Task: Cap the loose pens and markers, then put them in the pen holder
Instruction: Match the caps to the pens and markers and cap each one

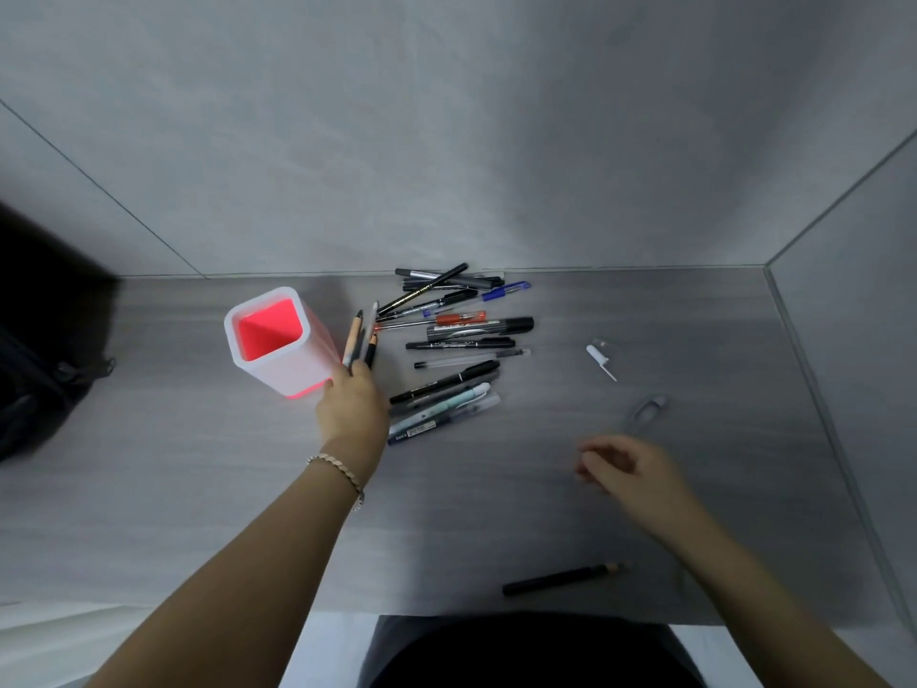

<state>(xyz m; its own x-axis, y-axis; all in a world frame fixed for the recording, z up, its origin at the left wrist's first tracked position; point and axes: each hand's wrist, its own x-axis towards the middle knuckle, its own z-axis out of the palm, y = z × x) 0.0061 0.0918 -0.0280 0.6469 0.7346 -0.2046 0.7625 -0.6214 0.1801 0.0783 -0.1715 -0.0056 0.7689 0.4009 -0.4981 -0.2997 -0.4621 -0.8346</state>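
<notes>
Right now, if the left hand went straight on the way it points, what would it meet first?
The left hand would likely reach the loose pens' left ends first; the pen holder stands left of that line. Height unclear.

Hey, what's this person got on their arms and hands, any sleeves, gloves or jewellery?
No gloves and no sleeves are in view. The wrist of the left hand carries a thin, pale, twisted-looking bracelet. The right hand and its wrist show no jewellery, though that hand is slightly blurred.
</notes>
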